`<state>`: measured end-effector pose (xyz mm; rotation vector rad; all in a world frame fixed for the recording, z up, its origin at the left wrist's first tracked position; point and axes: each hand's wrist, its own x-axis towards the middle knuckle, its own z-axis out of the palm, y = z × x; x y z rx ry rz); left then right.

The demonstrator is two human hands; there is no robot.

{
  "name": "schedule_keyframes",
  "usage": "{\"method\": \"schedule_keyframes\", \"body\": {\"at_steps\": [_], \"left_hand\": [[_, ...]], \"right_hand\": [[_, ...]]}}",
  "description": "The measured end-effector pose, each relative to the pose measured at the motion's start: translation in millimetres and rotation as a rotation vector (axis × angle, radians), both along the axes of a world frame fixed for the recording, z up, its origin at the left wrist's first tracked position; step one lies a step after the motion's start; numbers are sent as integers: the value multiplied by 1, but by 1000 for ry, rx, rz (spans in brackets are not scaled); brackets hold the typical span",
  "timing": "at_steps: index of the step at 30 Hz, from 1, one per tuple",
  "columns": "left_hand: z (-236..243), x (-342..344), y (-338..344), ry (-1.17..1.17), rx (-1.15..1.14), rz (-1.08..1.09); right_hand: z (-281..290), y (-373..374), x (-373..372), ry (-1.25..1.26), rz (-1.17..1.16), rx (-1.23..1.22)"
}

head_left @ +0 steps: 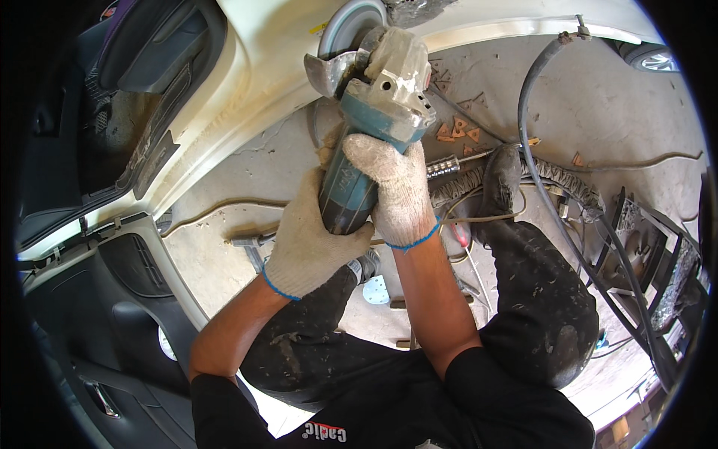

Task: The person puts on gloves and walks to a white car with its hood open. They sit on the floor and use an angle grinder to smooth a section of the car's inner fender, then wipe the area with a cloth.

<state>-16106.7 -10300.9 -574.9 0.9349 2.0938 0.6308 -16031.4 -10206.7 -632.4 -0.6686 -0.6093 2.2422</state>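
An angle grinder (385,97), teal and grey with a metal guard, is held up in front of me by both hands, which wear off-white knit gloves with blue cuffs. My left hand (307,243) wraps round the lower end of its body. My right hand (396,191) grips it just below the gear head, thumb across the body. The grey disc (338,34) is at the white car body panel (277,52), beside a dark rough patch (411,11); I cannot tell whether it touches.
An open car door (105,329) stands at lower left, the car interior (75,135) above it. Hoses (531,112), a screwdriver (462,236), orange triangular pieces (456,129) and a dark metal frame (666,277) lie around my legs (538,299) on the concrete floor (224,179).
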Motion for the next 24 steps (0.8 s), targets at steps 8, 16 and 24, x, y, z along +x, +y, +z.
{"method": "schedule_keyframes", "body": {"at_steps": [8, 16, 24], "left_hand": [[2, -1, 3, -35, -64, 2], [-3, -1, -3, -32, -89, -1], [-1, 0, -1, -35, -30, 1]], "right_hand": [[0, 0, 0, 33, -4, -1], [-7, -6, 2, 32, 15, -80], [-4, -2, 1, 2, 4, 20]]}}
